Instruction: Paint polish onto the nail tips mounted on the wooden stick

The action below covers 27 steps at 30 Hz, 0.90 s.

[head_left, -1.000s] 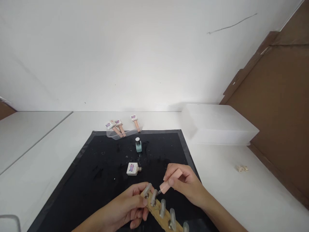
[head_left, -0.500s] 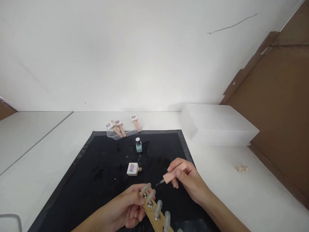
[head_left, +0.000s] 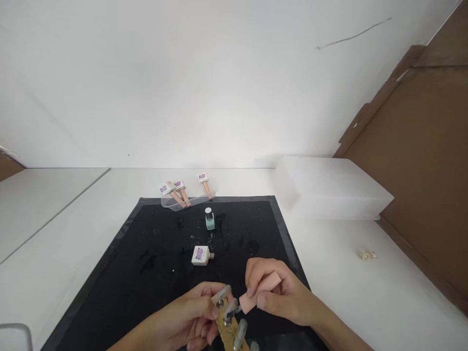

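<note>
The left hand (head_left: 193, 317) grips a wooden strip (head_left: 227, 327) at its upper end, fingers closed around it low in the view. Clear nail tips (head_left: 222, 294) stand on metal pegs along the strip; four show, the lowest cut by the frame edge. The right hand (head_left: 280, 292) pinches a pink brush cap (head_left: 260, 292) between thumb and fingers, its dark brush end touching the second tip.

Both hands hover over a black mat (head_left: 153, 263) on a white table (head_left: 365, 292). On the mat, just beyond the hands, lies one open white bottle (head_left: 201, 255) on its side, neck to the right. Farther back stands one teal bottle (head_left: 209, 219) with a white cap. At the mat's far edge a clear tray (head_left: 171, 204) holds three pink-handled bottles (head_left: 205, 184), leaning. To the right sits one white box (head_left: 329, 187), with brown board (head_left: 431, 161) behind it, and a small pale curl (head_left: 366, 254) lies well apart on the table. A clear rim (head_left: 14, 329) shows at the lower left corner. Nothing lies between the hands and the bottles.

Half a second ago the brush was lifted off, above and right of the strip; now it has come down onto the second tip, and the strip sits lower, with fewer tips in view.
</note>
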Tool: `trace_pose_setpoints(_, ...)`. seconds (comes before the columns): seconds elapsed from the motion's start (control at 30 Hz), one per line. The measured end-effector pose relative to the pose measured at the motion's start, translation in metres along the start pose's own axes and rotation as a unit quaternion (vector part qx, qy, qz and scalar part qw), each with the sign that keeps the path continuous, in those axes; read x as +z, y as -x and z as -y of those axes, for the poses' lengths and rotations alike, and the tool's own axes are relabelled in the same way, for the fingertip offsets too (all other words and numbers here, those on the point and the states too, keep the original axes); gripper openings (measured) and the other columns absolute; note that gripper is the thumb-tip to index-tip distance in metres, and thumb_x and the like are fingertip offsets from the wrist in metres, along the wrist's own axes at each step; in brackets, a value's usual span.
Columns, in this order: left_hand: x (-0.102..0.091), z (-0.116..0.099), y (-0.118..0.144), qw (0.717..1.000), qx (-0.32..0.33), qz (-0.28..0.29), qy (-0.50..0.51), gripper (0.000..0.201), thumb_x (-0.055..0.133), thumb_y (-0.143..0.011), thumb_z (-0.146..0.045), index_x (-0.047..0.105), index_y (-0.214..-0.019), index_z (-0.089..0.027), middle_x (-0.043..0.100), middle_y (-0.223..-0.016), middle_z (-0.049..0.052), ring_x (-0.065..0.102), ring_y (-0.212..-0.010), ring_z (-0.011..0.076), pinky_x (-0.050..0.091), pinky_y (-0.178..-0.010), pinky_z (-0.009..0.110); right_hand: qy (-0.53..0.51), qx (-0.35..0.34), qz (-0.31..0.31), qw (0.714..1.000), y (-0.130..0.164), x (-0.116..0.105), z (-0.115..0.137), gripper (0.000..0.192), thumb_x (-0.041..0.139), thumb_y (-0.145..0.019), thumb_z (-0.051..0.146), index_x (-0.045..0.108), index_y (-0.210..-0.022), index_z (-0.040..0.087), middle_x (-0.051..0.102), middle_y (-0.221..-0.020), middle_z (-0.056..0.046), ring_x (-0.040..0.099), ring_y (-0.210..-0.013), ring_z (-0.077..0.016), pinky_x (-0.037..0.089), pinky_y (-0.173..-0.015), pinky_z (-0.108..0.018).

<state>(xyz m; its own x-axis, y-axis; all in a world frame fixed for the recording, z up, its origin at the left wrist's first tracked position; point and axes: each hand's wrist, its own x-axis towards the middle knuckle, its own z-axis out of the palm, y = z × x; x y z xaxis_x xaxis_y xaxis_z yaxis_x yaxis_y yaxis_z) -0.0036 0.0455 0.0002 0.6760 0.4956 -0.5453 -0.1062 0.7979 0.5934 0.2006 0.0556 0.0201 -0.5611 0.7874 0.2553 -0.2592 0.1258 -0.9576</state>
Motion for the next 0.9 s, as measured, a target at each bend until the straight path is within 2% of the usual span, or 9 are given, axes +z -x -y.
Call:
trace_pose_setpoints(0.2,-0.0003,0.0018,-0.002,1.0,0.01,0.009,-0.001,0.008,0.057,-0.058,-0.017,0.057,-0.065,-0.019,0.054,-0.04,-0.004,0.028,-0.025,0.0027,0.015,-0.023,0.014,0.067,0.033,-0.034,0.997,0.0013,0.0014,0.0014,0.01,0.058,-0.083,0.017,0.064,-0.075,0.017,0.057,-0.071,-0.001,0.051,-0.064,-0.0129,0.038,-0.06,-0.026)
trace_pose_setpoints(0.4,-0.0004,0.002,0.0008,0.999,0.009,0.027,-0.02,0.005,0.058,-0.059,-0.018,0.058,-0.065,-0.016,0.05,-0.042,-0.004,0.03,-0.028,0.0027,0.017,-0.024,0.014,0.038,0.043,-0.093,0.994,0.0023,-0.0013,0.0004,0.019,0.058,-0.084,0.028,0.059,-0.068,0.017,0.055,-0.065,0.0,0.045,-0.055,-0.011,0.032,-0.051,-0.023)
trace_pose_setpoints(0.6,0.0,-0.0001,0.0001,1.0,-0.008,0.004,-0.03,0.013,0.061,-0.058,-0.019,0.058,-0.071,-0.017,0.053,-0.042,-0.004,0.034,-0.03,0.0037,0.018,-0.025,0.014,0.024,0.002,-0.012,1.0,0.0025,-0.0012,0.0009,0.009,0.063,-0.08,0.023,0.066,-0.075,0.016,0.056,-0.066,-0.001,0.049,-0.06,-0.013,0.035,-0.055,-0.025)
trace_pose_setpoints(0.67,0.0005,-0.0001,0.0004,0.999,-0.009,0.006,-0.034,0.014,0.061,-0.059,-0.02,0.059,-0.072,-0.017,0.054,-0.042,-0.004,0.033,-0.029,0.0036,0.018,-0.025,0.014,0.039,0.002,-0.006,0.999,0.0021,-0.0006,0.0018,0.005,0.064,-0.077,0.018,0.066,-0.074,0.016,0.057,-0.066,-0.001,0.05,-0.059,-0.0125,0.035,-0.055,-0.025)
trace_pose_setpoints(0.9,0.002,0.0034,0.0038,0.999,-0.004,0.008,-0.04,0.017,0.06,-0.058,-0.017,0.06,-0.075,-0.017,0.056,-0.046,-0.005,0.034,-0.029,0.0034,0.019,-0.024,0.013,0.084,0.133,-0.097,0.983,-0.002,-0.0026,0.0051,0.018,0.055,-0.077,0.011,0.053,-0.06,0.017,0.061,-0.057,0.0,0.044,-0.05,-0.0109,0.031,-0.048,-0.023)
